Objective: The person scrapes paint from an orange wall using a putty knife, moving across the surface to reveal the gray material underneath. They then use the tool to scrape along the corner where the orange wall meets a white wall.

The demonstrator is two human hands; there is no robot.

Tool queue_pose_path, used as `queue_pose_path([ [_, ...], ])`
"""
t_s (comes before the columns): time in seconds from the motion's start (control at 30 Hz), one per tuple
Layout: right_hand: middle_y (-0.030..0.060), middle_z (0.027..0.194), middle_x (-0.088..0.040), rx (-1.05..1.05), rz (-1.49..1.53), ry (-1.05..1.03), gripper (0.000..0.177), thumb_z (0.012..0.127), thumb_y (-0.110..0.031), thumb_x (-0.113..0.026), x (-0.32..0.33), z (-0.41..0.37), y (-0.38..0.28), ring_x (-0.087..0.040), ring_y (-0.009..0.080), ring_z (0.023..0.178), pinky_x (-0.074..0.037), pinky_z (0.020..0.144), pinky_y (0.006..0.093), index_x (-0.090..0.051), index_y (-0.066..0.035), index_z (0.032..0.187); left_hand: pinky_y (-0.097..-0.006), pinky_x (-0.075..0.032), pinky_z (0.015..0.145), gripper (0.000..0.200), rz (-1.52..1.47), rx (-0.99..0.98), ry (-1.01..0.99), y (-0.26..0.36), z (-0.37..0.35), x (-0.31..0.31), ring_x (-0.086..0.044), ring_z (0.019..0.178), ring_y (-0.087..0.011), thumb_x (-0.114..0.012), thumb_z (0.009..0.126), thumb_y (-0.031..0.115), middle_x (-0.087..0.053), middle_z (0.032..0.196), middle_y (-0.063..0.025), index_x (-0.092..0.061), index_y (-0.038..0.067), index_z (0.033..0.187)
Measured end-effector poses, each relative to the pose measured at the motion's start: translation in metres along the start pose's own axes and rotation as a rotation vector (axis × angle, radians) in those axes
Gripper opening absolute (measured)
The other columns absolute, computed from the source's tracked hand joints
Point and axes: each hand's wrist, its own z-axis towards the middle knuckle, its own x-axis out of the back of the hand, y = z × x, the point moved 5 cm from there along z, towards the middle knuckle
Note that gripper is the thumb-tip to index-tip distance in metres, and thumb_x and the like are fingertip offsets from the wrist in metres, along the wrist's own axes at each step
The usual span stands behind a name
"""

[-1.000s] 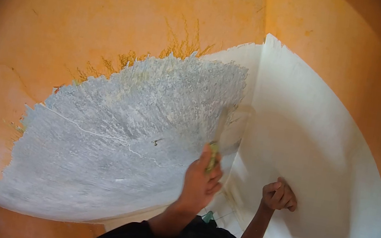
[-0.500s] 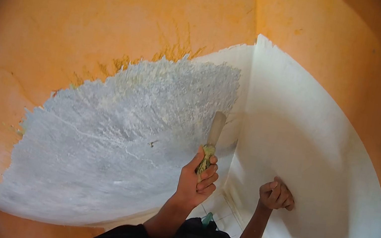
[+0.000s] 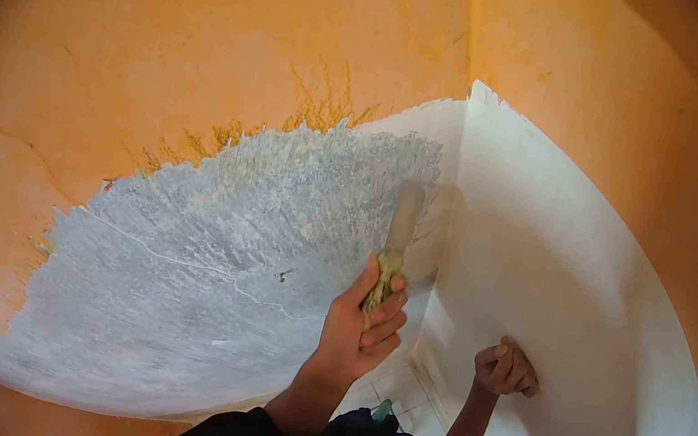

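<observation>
Pale flat brush (image 3: 405,216) with a paint-caked yellowish handle is held up against the wall, its long axis close to upright and tipped a touch right at the top, the head above the fist and the handle swallowed below. It is gripped by the left hand (image 3: 358,330), fingers wrapped tight round the handle, thumb laid up the near side. The head is seen lying on the right edge of the rough grey-white wet patch (image 3: 199,285), just left of the corner seam (image 3: 454,180) where the two walls meet. The right hand (image 3: 506,371) is found lower and to the right, well apart from the brush, curled into a loose fist and pressed on the smooth white-painted wall (image 3: 578,284); nothing is seen inside it. Bare orange wall (image 3: 211,47) is left open above and to the left of the patch, beyond its ragged upper edge. To the right the room is cut short by the seam. A strip of pale tiled floor (image 3: 405,392) is glimpsed below, between the forearms.
</observation>
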Motion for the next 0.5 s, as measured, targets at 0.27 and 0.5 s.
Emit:
queue_pose_path([
  [0.27, -0.0065, 0.072, -0.058, -0.013, -0.014, -0.017, 0.022, 0.09, -0.022, -0.053, -0.001, 0.001, 0.001, -0.048, 0.013, 0.072, -0.028, 0.075, 0.0322, -0.062, -0.017, 0.071, -0.0179, -0.024, 0.031, 0.04, -0.112, 0.049, -0.064, 0.008, 0.007, -0.014, -0.03, 0.038, -0.004, -0.032, 0.101, 0.042, -0.04, 0.062, 0.003, -0.049, 0.006, 0.095],
  [0.5, -0.0052, 0.072, -0.057, -0.011, -0.024, -0.031, 0.023, 0.089, -0.021, -0.053, 0.001, -0.001, 0.0, -0.047, 0.0143, 0.071, -0.029, 0.075, 0.0332, -0.065, -0.016, 0.07, -0.018, -0.025, 0.031, 0.041, 0.012, -0.073, 0.052, -0.001, 0.008, -0.031, -0.03, 0.038, -0.0042, -0.034, 0.1, 0.046, -0.037, 0.059, 0.004, -0.048, 0.008, 0.092],
])
